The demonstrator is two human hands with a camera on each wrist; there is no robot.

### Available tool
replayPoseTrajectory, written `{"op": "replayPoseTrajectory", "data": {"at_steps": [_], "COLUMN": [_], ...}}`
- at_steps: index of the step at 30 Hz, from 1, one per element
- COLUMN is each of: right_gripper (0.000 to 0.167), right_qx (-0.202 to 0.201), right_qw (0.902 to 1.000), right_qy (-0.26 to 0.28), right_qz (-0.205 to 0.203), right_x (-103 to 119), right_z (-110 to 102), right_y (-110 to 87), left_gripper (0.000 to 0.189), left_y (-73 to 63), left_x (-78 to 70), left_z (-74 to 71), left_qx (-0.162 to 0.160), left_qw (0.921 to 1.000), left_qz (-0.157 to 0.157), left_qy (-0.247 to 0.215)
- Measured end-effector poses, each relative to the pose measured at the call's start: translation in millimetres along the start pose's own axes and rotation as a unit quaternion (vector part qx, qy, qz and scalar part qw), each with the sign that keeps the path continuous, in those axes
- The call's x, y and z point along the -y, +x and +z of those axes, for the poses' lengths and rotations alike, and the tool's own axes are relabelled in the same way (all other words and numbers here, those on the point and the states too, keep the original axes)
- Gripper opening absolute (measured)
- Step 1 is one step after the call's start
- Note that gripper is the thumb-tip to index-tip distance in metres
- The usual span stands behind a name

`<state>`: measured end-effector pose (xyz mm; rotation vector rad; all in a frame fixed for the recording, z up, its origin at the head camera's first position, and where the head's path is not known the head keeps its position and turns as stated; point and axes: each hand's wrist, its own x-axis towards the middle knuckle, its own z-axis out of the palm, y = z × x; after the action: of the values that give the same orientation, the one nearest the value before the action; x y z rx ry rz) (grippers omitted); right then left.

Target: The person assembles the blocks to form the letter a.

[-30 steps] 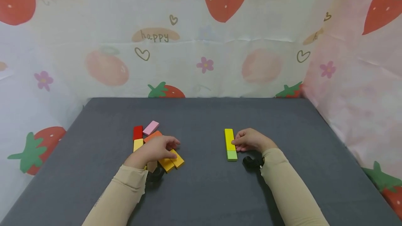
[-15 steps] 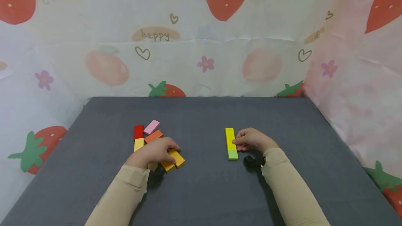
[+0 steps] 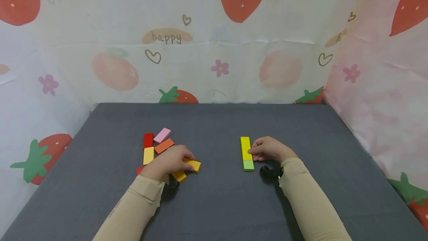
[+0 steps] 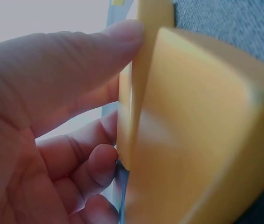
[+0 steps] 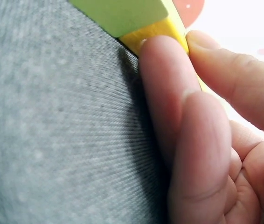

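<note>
In the head view my left hand (image 3: 172, 163) is over the left group of blocks, pinching an orange-yellow block (image 3: 194, 165) between thumb and fingers. In the left wrist view the thumb lies on that upright-looking block (image 4: 126, 112), and a second orange-yellow block (image 4: 188, 135) fills the foreground; it is the block (image 3: 180, 176) below the hand. My right hand (image 3: 271, 148) pinches the yellow block (image 3: 245, 146) at its right edge, thumb on top and a finger at its side. A light green block (image 3: 248, 165) adjoins the yellow one's near end.
Beside the left hand lie a red block (image 3: 148, 140), a pale yellow block (image 3: 148, 156), a pink block (image 3: 162, 135) and an orange block (image 3: 164, 145). Another red block (image 3: 139, 170) is partly hidden by the wrist. Grey cloth covers the table (image 3: 214, 203); a printed curtain (image 3: 200, 70) stands behind.
My left hand has closed its thumb and fingers on the orange-yellow block and shifted it slightly right and away, turning it. The right hand has stayed at the yellow block.
</note>
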<state>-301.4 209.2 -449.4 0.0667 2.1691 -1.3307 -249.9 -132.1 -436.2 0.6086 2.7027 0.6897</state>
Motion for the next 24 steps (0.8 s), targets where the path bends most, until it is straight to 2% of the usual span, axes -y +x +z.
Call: {"op": "replayPoseTrajectory", "data": {"at_steps": [4,11,14,20,24], "right_gripper": [0.018,0.019,0.020,0.020,0.021], "right_qx": [0.003,0.003,0.003,0.002,0.004], "right_qw": [1.0000,1.0000,1.0000,1.0000,1.0000], "right_qy": [0.001,0.000,0.001,0.002,0.001], "right_qz": [-0.003,-0.009,-0.009,-0.006,-0.008], "right_x": [-0.1,-1.5,-2.4,-3.1,-3.1], "right_z": [-0.6,-0.1,-0.4,-0.5,-0.9], "right_y": [-0.7,-1.1,-0.4,0.8,1.2], "left_gripper": [0.020,0.013,0.016,0.025,0.020], "left_y": [0.6,3.4,4.2,3.0,1.2], "left_x": [-3.3,-7.6,-9.6,-16.7,-21.8], "left_z": [0.6,1.1,2.4,5.4,5.7], "left_qx": [-0.002,0.004,0.008,0.012,0.012], "left_qw": [0.9998,0.9974,0.9973,0.9985,0.9983], "left_qz": [0.014,0.059,0.060,0.042,0.040], "left_qy": [0.015,0.042,0.042,0.034,0.041]}}
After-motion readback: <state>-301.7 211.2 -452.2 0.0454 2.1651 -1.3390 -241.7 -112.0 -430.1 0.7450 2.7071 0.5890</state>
